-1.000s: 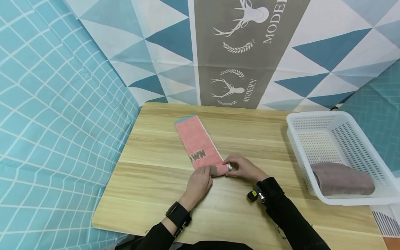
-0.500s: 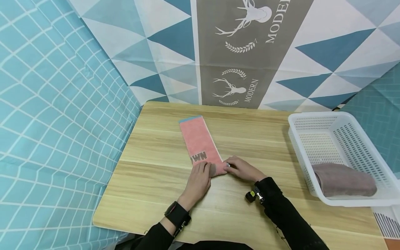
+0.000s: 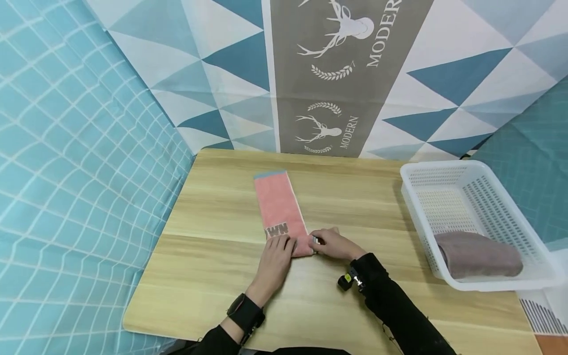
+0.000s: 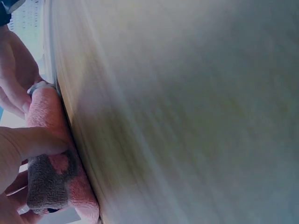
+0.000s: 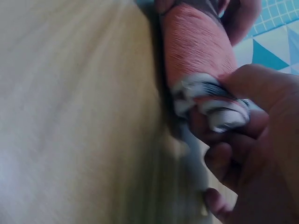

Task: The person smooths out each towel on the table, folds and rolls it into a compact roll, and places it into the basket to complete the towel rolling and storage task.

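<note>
A pink towel [image 3: 279, 202] with a blue far edge and brown lettering lies as a long strip on the table. Its near end is rolled up. My left hand [image 3: 275, 261] holds the roll's left part, and the left wrist view shows its thumb on the near side of the rolled towel [image 4: 49, 112], over a grey-brown patch. At the roll's right end, my right hand [image 3: 335, 244] pinches the layered white edge, with its thumb on top and fingers beneath in the right wrist view, where the roll [image 5: 198, 44] looks like a thick cylinder.
On the right of the wooden table [image 3: 213, 276] stands a white perforated basket [image 3: 421, 246]. A rolled grey-brown towel [image 3: 479, 254] lies inside it. Patterned cloth [image 3: 248, 98] hangs behind the table, and a blue checked cloth [image 3: 88, 197] at its left.
The near end has been rolled a little further, and the grey-brown patch has turned out of the head view. The flat strip has swung slightly straighter. Both hands stay at the roll.
</note>
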`<state>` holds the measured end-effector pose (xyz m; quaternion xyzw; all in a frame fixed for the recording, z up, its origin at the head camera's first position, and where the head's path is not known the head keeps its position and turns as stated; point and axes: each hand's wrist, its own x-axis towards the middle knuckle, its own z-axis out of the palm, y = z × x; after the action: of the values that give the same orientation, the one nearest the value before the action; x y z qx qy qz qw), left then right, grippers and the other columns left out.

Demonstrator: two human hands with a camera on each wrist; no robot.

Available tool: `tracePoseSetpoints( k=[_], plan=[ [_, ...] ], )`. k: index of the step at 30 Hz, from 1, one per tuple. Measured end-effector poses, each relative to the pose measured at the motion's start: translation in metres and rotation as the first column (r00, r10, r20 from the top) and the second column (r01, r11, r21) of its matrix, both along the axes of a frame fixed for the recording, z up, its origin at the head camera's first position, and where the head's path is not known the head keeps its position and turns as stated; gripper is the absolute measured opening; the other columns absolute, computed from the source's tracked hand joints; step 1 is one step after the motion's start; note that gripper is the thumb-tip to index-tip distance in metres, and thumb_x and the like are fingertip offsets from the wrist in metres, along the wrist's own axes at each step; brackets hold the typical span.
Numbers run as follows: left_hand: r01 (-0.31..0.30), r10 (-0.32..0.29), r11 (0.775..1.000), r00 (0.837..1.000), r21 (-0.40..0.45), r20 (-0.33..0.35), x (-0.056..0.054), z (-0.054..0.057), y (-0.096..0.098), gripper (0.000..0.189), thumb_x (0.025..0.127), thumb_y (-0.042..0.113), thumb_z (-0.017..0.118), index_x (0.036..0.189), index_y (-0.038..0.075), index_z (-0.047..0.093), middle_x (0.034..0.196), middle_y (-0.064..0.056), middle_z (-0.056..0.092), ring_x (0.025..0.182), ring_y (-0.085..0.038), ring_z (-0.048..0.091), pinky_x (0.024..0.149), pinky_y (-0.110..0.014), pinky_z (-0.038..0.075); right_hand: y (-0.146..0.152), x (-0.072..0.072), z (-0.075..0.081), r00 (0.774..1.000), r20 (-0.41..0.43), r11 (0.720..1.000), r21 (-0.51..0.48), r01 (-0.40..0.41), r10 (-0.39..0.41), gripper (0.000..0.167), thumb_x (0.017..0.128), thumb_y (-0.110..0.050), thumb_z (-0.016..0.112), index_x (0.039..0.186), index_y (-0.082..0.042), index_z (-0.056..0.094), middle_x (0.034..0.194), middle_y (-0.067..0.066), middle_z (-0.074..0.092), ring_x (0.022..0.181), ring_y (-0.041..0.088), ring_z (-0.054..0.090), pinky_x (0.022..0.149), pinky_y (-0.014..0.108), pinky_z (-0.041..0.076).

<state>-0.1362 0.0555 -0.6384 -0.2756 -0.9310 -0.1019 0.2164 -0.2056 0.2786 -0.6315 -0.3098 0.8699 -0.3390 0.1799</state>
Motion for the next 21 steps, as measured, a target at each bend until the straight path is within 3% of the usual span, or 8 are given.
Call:
tracePoseSetpoints(
  k=[3, 5, 9, 15, 21],
  plan=[
    [-0.026, 0.025, 1.0, 0.999, 0.005, 0.03, 0.0, -0.003, -0.003, 0.03, 0.09, -0.001, 0.046, 0.113, 0.003, 0.065, 0.103, -0.011, 0.062, 0.1, -0.027, 0.06, 0.092, -0.041, 0.048, -0.006, 0.003, -0.006, 0.998, -0.032, 0.998, 0.004, 0.057, -0.057, 0.012, 0.099, -0.028, 0.058, 0.089, -0.023, 0.064, 0.075, -0.014, 0.062, 0.069, 0.004, 0.055, 0.086, 0.036, 0.03],
    [-0.032, 0.031, 0.999, 0.998, 0.035, 0.049, -0.002, -0.005, -0.004, 0.03, 0.085, -0.004, 0.056, 0.113, 0.003, 0.065, 0.103, -0.01, 0.064, 0.1, -0.026, 0.061, 0.094, -0.04, 0.049, -0.007, 0.004, -0.008, 0.992, -0.063, 0.994, -0.005, 0.109, -0.109, 0.011, 0.097, -0.031, 0.061, 0.099, -0.021, 0.066, 0.088, -0.011, 0.066, 0.079, 0.005, 0.059, 0.09, 0.037, 0.034],
    [-0.028, 0.017, 0.996, 0.992, 0.088, 0.124, -0.005, -0.007, -0.004, 0.038, 0.078, -0.004, 0.065, 0.116, 0.002, 0.063, 0.106, -0.011, 0.065, 0.102, -0.026, 0.062, 0.099, -0.039, 0.048, -0.005, 0.007, -0.008, 0.971, -0.178, 0.986, -0.074, 0.151, -0.162, 0.035, 0.095, -0.032, 0.068, 0.124, -0.013, 0.063, 0.116, -0.002, 0.061, 0.101, 0.013, 0.056, 0.093, 0.04, 0.045],
    [-0.057, 0.025, 0.991, 0.966, 0.117, 0.259, -0.007, -0.008, -0.009, 0.04, 0.083, 0.001, 0.066, 0.123, -0.001, 0.059, 0.113, -0.015, 0.063, 0.108, -0.03, 0.061, 0.103, -0.04, 0.047, -0.005, 0.011, -0.008, 0.944, -0.323, 0.993, -0.111, 0.028, -0.062, 0.043, 0.084, -0.03, 0.08, 0.123, -0.017, 0.066, 0.126, -0.004, 0.056, 0.121, 0.015, 0.05, 0.104, 0.038, 0.045],
    [-0.103, 0.042, 0.981, 0.938, 0.162, 0.345, -0.009, -0.005, -0.013, 0.044, 0.087, 0.004, 0.062, 0.129, -0.004, 0.055, 0.124, -0.021, 0.061, 0.116, -0.036, 0.059, 0.106, -0.043, 0.045, -0.011, 0.011, -0.011, 0.934, -0.357, 0.996, -0.09, -0.02, -0.014, 0.034, 0.094, -0.028, 0.069, 0.125, -0.014, 0.065, 0.125, -0.002, 0.061, 0.121, 0.015, 0.053, 0.103, 0.035, 0.046]
  ],
)
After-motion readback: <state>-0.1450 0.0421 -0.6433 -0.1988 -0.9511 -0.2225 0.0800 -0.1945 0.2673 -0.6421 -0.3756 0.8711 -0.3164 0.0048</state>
